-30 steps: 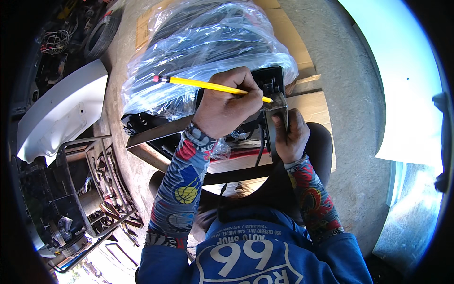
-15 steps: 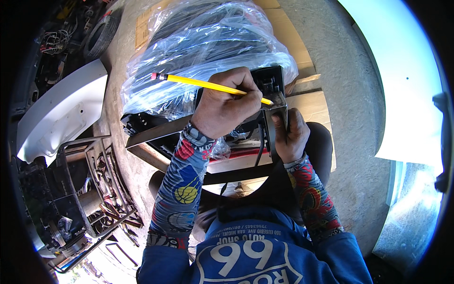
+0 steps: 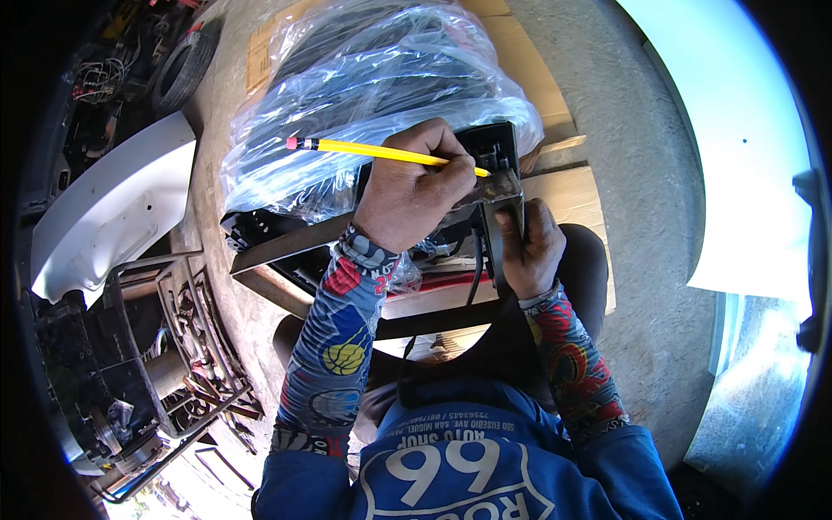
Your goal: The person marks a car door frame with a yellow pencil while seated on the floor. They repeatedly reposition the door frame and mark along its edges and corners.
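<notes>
My left hand (image 3: 414,178) grips a yellow pencil (image 3: 364,151) with a pink eraser, its tip at the far edge of a metal frame's corner. The rectangular angle-metal frame (image 3: 290,243) lies across my lap area. At its right side, my right hand (image 3: 532,251) is closed on the frame, thumb on the near face, the other fingers partly hidden behind. Under and behind the frame is a black plastic-looking part (image 3: 485,143), next to a large dark item wrapped in clear plastic (image 3: 381,82).
Flattened cardboard (image 3: 568,204) lies on the concrete floor (image 3: 637,173). To the left are a white curved panel (image 3: 130,195), a tyre (image 3: 186,65) and a metal tube rack (image 3: 186,347). A large pale panel (image 3: 737,147) stands at the right.
The pencil tip has moved slightly left and away from me, from the top of the frame's corner to its far edge. My right hand has stayed in place.
</notes>
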A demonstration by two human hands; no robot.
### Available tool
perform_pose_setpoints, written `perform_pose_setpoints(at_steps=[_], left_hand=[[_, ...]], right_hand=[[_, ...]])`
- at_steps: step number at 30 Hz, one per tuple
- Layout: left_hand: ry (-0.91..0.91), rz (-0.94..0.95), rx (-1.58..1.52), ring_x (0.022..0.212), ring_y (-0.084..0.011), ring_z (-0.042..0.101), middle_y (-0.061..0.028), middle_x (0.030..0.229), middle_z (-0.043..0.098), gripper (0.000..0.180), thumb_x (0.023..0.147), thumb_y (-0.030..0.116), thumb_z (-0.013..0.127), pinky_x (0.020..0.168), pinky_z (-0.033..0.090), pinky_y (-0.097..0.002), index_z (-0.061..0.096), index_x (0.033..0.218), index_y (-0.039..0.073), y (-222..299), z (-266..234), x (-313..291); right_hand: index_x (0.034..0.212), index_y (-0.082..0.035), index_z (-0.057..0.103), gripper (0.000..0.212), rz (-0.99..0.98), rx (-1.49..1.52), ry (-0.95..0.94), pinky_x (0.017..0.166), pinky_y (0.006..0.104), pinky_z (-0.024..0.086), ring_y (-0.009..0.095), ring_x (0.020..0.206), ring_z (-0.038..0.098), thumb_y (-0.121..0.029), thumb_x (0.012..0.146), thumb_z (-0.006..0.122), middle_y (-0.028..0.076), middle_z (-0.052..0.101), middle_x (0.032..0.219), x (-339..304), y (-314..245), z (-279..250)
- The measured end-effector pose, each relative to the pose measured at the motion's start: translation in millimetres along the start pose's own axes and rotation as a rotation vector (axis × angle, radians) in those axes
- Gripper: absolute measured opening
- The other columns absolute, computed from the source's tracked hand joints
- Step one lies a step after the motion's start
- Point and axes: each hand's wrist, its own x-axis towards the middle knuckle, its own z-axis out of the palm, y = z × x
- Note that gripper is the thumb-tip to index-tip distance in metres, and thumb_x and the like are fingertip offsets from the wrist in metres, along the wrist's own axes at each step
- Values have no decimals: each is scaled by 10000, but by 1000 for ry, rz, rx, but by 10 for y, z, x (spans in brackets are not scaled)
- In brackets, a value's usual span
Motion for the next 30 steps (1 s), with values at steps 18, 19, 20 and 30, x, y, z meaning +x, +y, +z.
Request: perform_pose_setpoints(at_steps=[18,19,20,30], left_hand=[[-23,8,11,557,-20,481,-40,711,617,138,951,64,611,488,379,-188,543,835,31,11,-20,-11],[-57,19,-16,557,-20,482,-41,713,618,139,950,64,613,488,380,-189,543,835,32,22,-43,-21],[-93,31,-42,557,-20,483,-41,715,619,139,949,64,616,488,380,-189,542,834,32,30,-59,-26],[-6,39,91,609,-34,536,-37,718,621,146,941,40,604,544,428,-193,534,813,29,26,-2,4]], right_hand=[[886,-36,569,158,6,1,5,603,436,481,432,714,598,-45,853,723,180,593,776,-2,-24,-4],[887,-37,569,158,2,11,7,603,437,482,432,714,599,-44,853,723,179,593,777,2,-22,0],[888,-37,570,158,-3,21,9,604,438,482,431,714,600,-43,852,724,178,594,779,4,-18,3],[894,-38,577,151,-13,28,15,609,425,492,429,726,610,-35,850,722,182,604,803,6,-13,-3]])
